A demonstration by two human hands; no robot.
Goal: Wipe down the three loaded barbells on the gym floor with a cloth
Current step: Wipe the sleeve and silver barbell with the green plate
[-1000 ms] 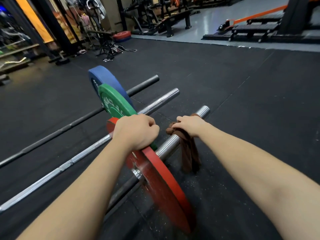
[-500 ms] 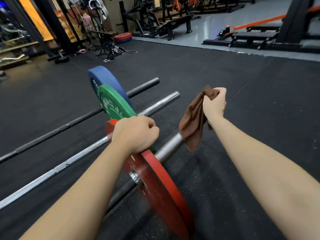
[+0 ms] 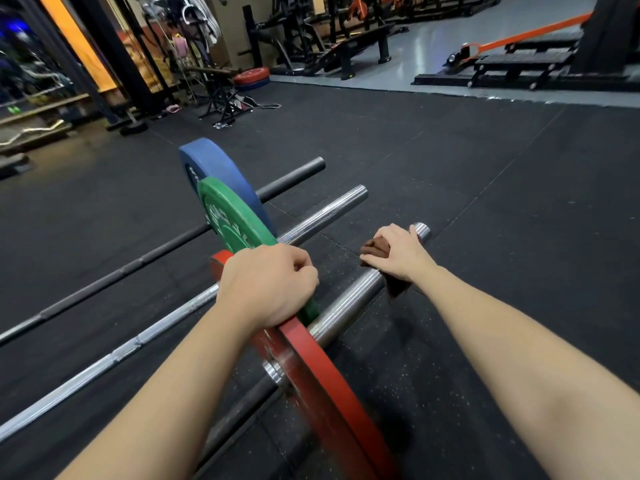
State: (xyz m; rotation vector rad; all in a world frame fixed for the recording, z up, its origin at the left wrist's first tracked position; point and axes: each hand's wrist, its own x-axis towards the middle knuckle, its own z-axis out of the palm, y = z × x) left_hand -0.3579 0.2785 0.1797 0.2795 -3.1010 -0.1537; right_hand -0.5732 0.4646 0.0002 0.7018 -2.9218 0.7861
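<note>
Logged left hand [image 3: 266, 285] curled over the top rim of round red rubber weight plate [image 3: 329, 393], fingers folded down its far face, knuckles up. Logged right hand [image 3: 398, 254] well apart from it, farther out along the same bar, clamped down on crumpled brown fabric cloth [image 3: 375, 251]. Found that cloth draped over thick chrome steel sleeve [image 3: 346, 306] of the nearest barbell, close to the sleeve's outer end, with one dark tail hanging below the bar on the near side. Noted one finger stretched along the sleeve toward its tip.

Counted three barbells lying side by side on black speckled rubber floor [image 3: 485, 202].
- Nearest: red plate upright, chrome collar showing at its hub.
- Middle: long silver steel barbell [image 3: 104, 358] carrying round green rubber weight plate [image 3: 228, 220], upright, just behind the red one.
- Farthest: matte black steel barbell [image 3: 294, 176] carrying round blue rubber weight plate [image 3: 214, 164], partly hidden by the green.

Could not tell whether the plates touched one another.

Recorded in the background, well apart from the bars: flat stack of red and blue plates [image 3: 251, 77], black padded benches [image 3: 356, 46], long orange bar [image 3: 519, 32] above pale grey flooring.
</note>
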